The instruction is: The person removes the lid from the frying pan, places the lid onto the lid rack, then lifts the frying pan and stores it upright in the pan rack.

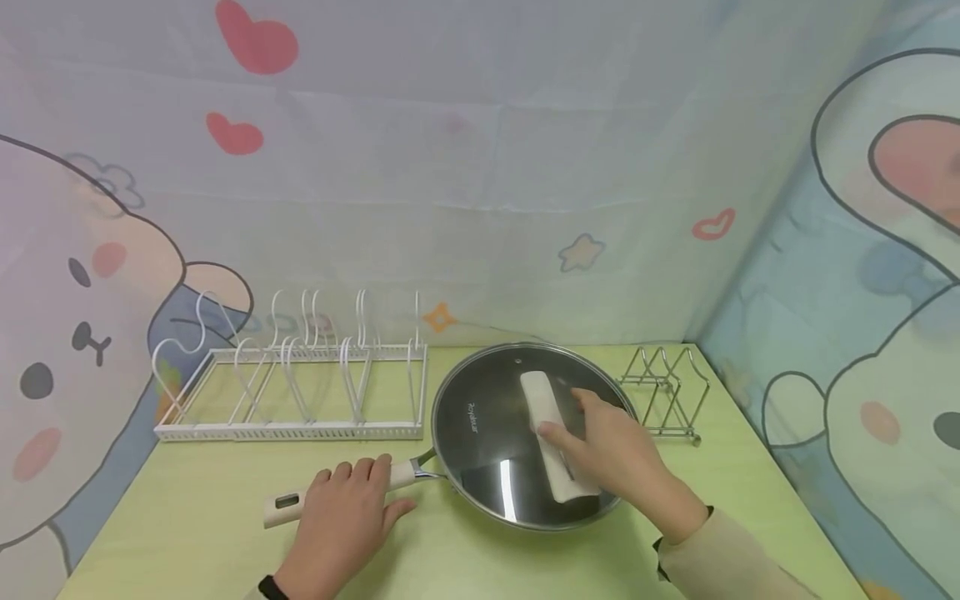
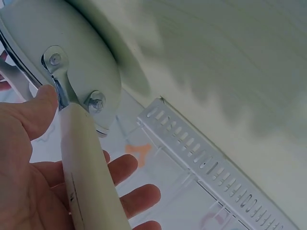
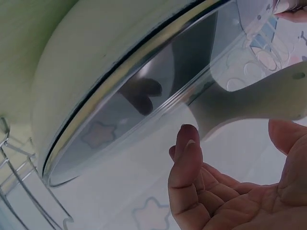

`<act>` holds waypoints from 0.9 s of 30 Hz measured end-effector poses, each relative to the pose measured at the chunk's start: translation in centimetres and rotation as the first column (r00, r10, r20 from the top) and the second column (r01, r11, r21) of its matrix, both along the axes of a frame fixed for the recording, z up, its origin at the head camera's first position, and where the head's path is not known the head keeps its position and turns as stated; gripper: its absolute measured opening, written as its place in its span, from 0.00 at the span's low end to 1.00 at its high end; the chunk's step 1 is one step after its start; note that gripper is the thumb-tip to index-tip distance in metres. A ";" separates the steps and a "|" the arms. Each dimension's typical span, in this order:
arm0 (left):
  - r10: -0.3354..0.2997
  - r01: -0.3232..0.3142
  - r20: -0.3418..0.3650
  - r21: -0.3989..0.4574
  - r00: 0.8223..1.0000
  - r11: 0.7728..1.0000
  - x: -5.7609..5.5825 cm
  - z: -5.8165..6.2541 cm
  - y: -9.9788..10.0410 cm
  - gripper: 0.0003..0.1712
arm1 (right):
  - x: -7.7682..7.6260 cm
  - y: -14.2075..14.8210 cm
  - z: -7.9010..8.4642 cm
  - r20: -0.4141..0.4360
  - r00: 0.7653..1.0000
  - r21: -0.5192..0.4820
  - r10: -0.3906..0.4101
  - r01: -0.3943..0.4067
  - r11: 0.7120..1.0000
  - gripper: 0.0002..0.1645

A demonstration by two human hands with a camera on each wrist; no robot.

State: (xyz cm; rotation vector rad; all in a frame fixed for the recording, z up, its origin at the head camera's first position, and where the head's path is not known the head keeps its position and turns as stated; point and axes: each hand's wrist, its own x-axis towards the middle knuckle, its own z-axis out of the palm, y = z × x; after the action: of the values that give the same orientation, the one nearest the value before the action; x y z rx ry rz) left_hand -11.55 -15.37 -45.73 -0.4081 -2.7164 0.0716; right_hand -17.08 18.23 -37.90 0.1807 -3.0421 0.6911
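The relation that matters most is between the cream bar handle of the lid [image 1: 544,408] and the right hand [image 1: 615,450]; the bar lies right of centre in the head view, just to the hand's left, its long axis running from upper left to lower right, steep rather than level; the right hand is plainly the nearer, its thumb reaching across the bar and its fingers beyond the bar's right side; in the right wrist view the fingers are loosely bent, with a gap between them and the thumb, not closed round the bar; whether the thumb touches it, I cannot tell.

The glass lid [image 1: 495,442] sits on the frying pan [image 2: 86,48], at the centre and right of the head view; the pan's own cream handle [image 2: 93,167] points toward the lower left there, and the left hand [image 1: 341,517] lies over it; in the left wrist view that hand's fingers are spread and slightly bent past the handle, the thumb near the metal bracket [image 2: 62,79], with no firm grip showing; a white rack [image 1: 292,432] stands left of the pan, a small wire rack [image 1: 671,432] just beside it on the right.
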 end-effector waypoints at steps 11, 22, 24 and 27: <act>-0.008 0.007 -0.065 -0.005 0.998 1.000 -0.8 -0.6 0.0 0.32 | -0.7 -1.7 -0.5 0.046 0.998 -0.012 -0.031 0.032 0.999 0.54; -0.016 0.015 -0.080 -0.009 0.997 1.000 -1.3 -0.9 0.0 0.30 | -1.1 -3.1 -1.4 0.024 0.999 0.002 -0.027 0.027 1.000 0.45; -0.016 0.015 -0.079 -0.011 0.997 1.000 -1.4 -0.9 0.0 0.31 | -1.3 -3.3 -1.5 0.017 0.999 0.009 -0.033 0.032 0.999 0.46; -0.017 0.016 -0.080 -0.013 0.997 1.000 -1.5 -1.0 0.0 0.31 | -1.5 -3.5 -1.8 0.016 0.999 0.011 -0.040 0.039 0.999 0.50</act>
State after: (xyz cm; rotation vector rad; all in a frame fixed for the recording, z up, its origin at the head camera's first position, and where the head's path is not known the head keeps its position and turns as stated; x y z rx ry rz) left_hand -13.00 -15.38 -46.77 -0.4222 -2.6347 0.0987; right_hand -18.61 14.69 -39.74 0.1154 -3.0561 0.6776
